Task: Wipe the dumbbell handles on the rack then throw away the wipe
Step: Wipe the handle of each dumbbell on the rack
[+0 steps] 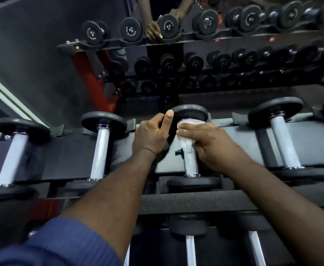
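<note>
The right hand (211, 144) lies over a white wipe (184, 144), its fingers (188, 129) reaching left across the cloth and bending round it, so the wipe is held wrapped about the far part of a dumbbell handle (191, 164). The thumb of this hand is hidden. The nearer part of the ridged metal handle is bare.

This dumbbell (192, 183) sits in the middle of the frame, lying front to back on the top shelf of the rack (71, 156), with its far plate (191, 112) just above the wipe.

The left hand (151, 135) is just left of the wipe, its fingers curled inward and its thumb (169, 120) standing upright against the rim of the far plate. Whether it has hold of anything cannot be told.

Both bare forearms come in from the lower edge, and a blue sleeve (61, 242) fills the lower left corner.

More dumbbells rest on the same shelf: one (99, 146) just left of the hands, another (13, 150) at the far left, blurred, and one (286, 143) to the right. Below, a speckled padded bar (186, 200) runs across, and under it the handles of a lower row (191, 252) show.

The upper half of the frame is a mirror (42, 54) showing rows of dumbbells and a pair of hands.
</note>
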A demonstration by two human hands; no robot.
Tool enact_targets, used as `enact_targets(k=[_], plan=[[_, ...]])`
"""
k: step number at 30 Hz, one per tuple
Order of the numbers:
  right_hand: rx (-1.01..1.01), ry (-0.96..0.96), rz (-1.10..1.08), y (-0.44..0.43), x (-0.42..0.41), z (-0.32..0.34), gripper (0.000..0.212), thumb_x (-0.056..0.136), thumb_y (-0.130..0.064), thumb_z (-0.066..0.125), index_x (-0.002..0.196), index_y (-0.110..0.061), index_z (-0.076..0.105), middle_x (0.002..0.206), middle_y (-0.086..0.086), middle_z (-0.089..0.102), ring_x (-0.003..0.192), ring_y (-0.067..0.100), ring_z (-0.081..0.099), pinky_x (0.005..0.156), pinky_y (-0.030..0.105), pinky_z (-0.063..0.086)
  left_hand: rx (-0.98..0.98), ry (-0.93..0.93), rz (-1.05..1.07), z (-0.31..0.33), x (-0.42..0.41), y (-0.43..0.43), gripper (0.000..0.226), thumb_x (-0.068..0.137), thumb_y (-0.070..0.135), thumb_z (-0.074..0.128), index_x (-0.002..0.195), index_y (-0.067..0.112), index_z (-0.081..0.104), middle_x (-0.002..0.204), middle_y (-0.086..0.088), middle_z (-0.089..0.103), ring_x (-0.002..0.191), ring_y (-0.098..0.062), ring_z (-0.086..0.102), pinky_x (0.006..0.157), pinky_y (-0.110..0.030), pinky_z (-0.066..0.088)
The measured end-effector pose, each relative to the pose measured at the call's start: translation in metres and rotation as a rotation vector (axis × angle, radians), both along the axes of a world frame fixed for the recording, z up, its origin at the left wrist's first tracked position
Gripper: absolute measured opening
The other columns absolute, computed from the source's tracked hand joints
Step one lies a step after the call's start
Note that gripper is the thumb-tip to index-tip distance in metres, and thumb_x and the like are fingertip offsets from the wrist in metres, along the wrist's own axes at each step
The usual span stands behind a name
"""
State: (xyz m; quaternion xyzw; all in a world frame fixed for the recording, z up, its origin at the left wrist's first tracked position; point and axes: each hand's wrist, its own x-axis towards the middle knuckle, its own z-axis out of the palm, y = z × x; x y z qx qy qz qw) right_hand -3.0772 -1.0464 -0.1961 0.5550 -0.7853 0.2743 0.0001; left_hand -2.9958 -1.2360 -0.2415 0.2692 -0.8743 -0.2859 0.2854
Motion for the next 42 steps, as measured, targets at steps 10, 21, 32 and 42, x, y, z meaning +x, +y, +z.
enact_targets(k=[10, 21, 32, 42], plan=[[0.04, -0.153, -0.176, -0.007, 0.009, 0.033, 0.048, 0.083, 0.006, 0.058, 0.108, -0.028, 0.08, 0.108, -0.01, 0.076, 0.097, 0.001, 0.067, 0.087, -0.001, 0.04, 0.031, -0.032, -0.008, 0.001, 0.001, -0.002, 0.07, 0.094, 0.086, 0.022, 0.078, 0.027, 0.057, 0.062, 0.004, 0.056, 0.071, -0.024, 0.059, 0.061, -0.033, 0.038], [0.103, -0.331, -0.13, 0.001, -0.001, 0.036, 0.048, 0.078, 0.001, 0.065, 0.091, -0.043, 0.079, 0.096, -0.019, 0.077, 0.088, 0.017, 0.073, 0.086, 0.036, 0.059, 0.038, -0.048, -0.009, 0.003, 0.001, 0.0, 0.071, 0.092, 0.086, 0.02, 0.078, 0.026, 0.056, 0.064, 0.001, 0.058, 0.071, -0.025, 0.059, 0.064, -0.036, 0.042], [-0.043, -0.368, -0.177, 0.019, -0.005, 0.008, 0.01, 0.083, -0.022, 0.081, 0.09, -0.028, 0.077, 0.081, -0.015, 0.073, 0.079, 0.0, 0.066, 0.071, 0.015, 0.047, 0.026, -0.058, 0.028, 0.003, 0.001, 0.005, 0.06, 0.099, 0.077, 0.027, 0.07, 0.031, 0.052, 0.058, 0.003, 0.051, 0.064, -0.012, 0.054, 0.057, -0.029, 0.031], [0.086, -0.539, -0.238, 0.038, 0.004, -0.008, 0.012, 0.085, -0.037, 0.078, 0.093, -0.028, 0.078, 0.078, -0.012, 0.075, 0.073, 0.007, 0.071, 0.072, 0.037, 0.06, 0.011, -0.014, 0.056, -0.003, -0.001, 0.004, 0.059, 0.094, 0.083, 0.021, 0.064, 0.041, 0.05, 0.056, 0.003, 0.045, 0.062, -0.02, 0.051, 0.061, -0.031, 0.033]])
